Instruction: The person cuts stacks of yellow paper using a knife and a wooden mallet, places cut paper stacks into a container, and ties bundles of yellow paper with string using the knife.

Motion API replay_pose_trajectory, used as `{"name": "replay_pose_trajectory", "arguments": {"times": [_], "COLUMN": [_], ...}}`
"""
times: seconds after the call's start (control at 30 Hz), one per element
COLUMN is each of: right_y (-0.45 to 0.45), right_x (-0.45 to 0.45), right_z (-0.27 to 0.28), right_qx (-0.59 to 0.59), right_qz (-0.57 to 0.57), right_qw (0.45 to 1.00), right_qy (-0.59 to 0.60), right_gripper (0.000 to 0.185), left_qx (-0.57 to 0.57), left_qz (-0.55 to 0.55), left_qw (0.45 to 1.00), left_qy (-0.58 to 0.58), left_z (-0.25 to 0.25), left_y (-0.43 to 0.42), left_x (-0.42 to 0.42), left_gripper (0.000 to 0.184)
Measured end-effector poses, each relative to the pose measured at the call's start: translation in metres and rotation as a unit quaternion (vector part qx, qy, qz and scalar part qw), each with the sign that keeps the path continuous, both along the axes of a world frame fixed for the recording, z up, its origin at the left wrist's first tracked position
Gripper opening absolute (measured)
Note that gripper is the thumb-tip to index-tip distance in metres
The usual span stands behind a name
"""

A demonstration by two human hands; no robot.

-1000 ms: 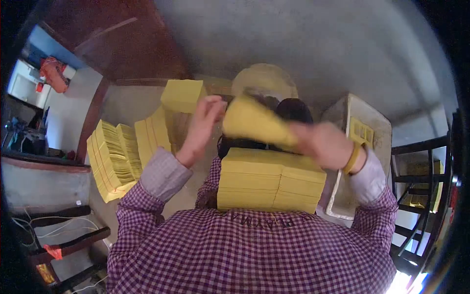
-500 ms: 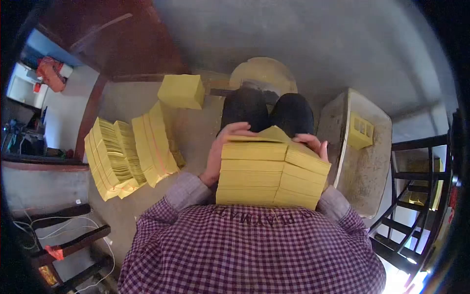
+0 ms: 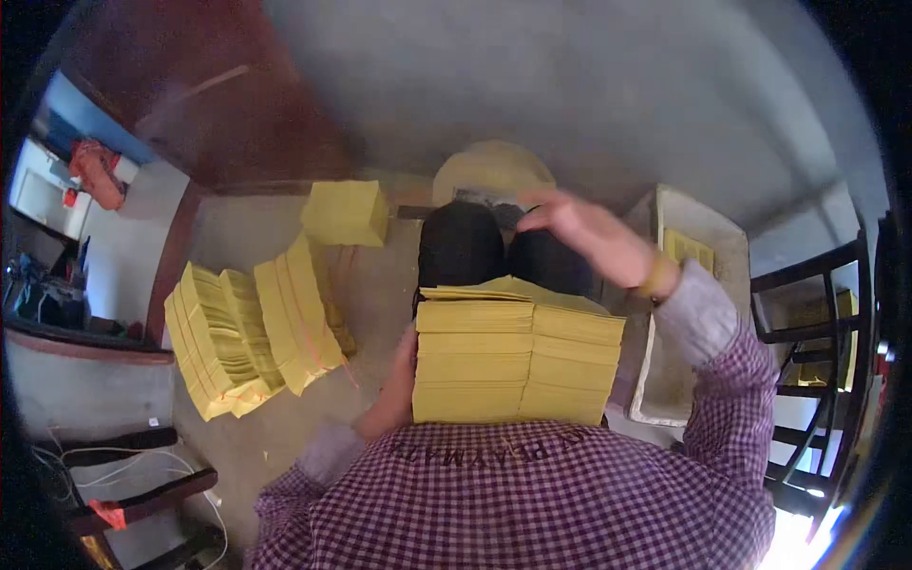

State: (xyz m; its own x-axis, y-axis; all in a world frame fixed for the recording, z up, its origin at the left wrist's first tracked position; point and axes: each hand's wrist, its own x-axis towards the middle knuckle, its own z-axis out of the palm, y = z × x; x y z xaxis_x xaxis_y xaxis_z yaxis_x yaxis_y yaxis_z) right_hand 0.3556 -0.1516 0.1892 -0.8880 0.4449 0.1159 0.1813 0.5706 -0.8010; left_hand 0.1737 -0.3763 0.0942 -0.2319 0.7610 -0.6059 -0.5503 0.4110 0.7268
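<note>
A tall stack of folded yellow paper [image 3: 475, 366] in two side-by-side columns rests on my lap, against my checked shirt. Its top sheets lie slightly raised and uneven. My left hand [image 3: 403, 375] lies along the left side of the stack, its fingers hidden behind the paper. Away from the stack, my right hand [image 3: 597, 239] is lifted over my right knee, blurred by motion. Its fingers are stretched out and nothing shows in them.
Yellow paper bundles [image 3: 296, 313] tied with red string stand on the floor at left. Behind them sits a yellow block of paper [image 3: 344, 214]. To the right are a worn whitish bin [image 3: 662, 380] with yellow paper inside and a dark rack [image 3: 807, 332]. A dark stool [image 3: 142, 494] with cables is lower left.
My right hand has left the right side of the stack and risen forward over my knee. My left hand has slid lower along the left side. The raised top sheets now lie flatter.
</note>
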Motion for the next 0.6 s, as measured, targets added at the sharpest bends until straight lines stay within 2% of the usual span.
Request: {"name": "replay_pose_trajectory", "arguments": {"times": [0.03, 0.07, 0.1, 0.13, 0.2, 0.27, 0.3, 0.33, 0.37, 0.4, 0.47, 0.5, 0.53, 0.57, 0.6], "right_y": [-0.008, -0.016, -0.023, -0.031, -0.039, -0.043, -0.037, -0.036, -0.037, -0.043, -0.049, -0.051, -0.053, -0.055, -0.057], "right_x": [-0.012, -0.022, -0.025, -0.028, -0.021, -0.008, 0.008, 0.025, 0.04, 0.051, 0.076, 0.09, 0.104, 0.114, 0.123], "right_z": [0.007, 0.013, 0.004, -0.002, 0.011, 0.012, 0.001, -0.008, -0.01, -0.028, -0.037, -0.044, -0.053, -0.063, -0.076], "right_qx": [-0.041, -0.083, -0.032, 0.019, 0.015, 0.009, -0.02, -0.05, -0.151, -0.284, -0.381, -0.372, -0.404, -0.436, -0.432], "right_qz": [0.036, 0.07, 0.119, 0.167, 0.152, 0.133, 0.073, 0.008, -0.055, -0.118, -0.232, -0.245, -0.271, -0.296, -0.311], "right_qw": [0.993, 0.972, 0.965, 0.951, 0.945, 0.939, 0.973, 0.992, 0.986, 0.949, 0.874, 0.873, 0.834, 0.787, 0.781], "right_qy": [-0.104, -0.208, -0.233, -0.258, -0.289, -0.317, -0.22, -0.119, -0.046, 0.071, 0.193, 0.2, 0.261, 0.321, 0.328], "right_gripper": [0.063, 0.068, 0.073, 0.078, 0.078, 0.078, 0.076, 0.076, 0.072, 0.067, 0.061, 0.061, 0.059, 0.057, 0.057], "left_qx": [0.132, 0.254, 0.26, 0.29, 0.316, 0.43, 0.437, 0.42, 0.401, 0.439, 0.429, 0.431, 0.43, 0.423, 0.428], "left_qz": [-0.133, -0.252, -0.254, -0.178, -0.105, -0.195, -0.201, -0.198, -0.196, -0.239, -0.366, -0.395, -0.425, -0.452, -0.465], "left_qw": [0.959, 0.838, 0.836, 0.89, 0.924, 0.825, 0.821, 0.847, 0.87, 0.788, 0.728, 0.716, 0.704, 0.669, 0.662], "left_qy": [0.214, 0.411, 0.411, 0.303, 0.187, 0.309, 0.308, 0.26, 0.21, 0.359, 0.39, 0.381, 0.372, 0.411, 0.402], "left_z": [-0.023, -0.043, -0.054, -0.06, -0.06, -0.049, -0.028, 0.001, 0.018, 0.025, 0.077, 0.085, 0.092, 0.104, 0.108], "left_y": [0.003, 0.006, 0.007, 0.007, 0.013, 0.029, 0.043, 0.056, 0.074, 0.1, 0.148, 0.176, 0.203, 0.224, 0.244], "left_x": [-0.012, -0.019, -0.018, -0.016, -0.016, -0.023, -0.021, -0.014, -0.009, -0.015, 0.004, 0.017, 0.033, 0.049, 0.068], "left_gripper": [0.057, 0.063, 0.063, 0.07, 0.078, 0.092, 0.092, 0.09, 0.089, 0.082, 0.072, 0.066, 0.061, 0.055, 0.055]}}
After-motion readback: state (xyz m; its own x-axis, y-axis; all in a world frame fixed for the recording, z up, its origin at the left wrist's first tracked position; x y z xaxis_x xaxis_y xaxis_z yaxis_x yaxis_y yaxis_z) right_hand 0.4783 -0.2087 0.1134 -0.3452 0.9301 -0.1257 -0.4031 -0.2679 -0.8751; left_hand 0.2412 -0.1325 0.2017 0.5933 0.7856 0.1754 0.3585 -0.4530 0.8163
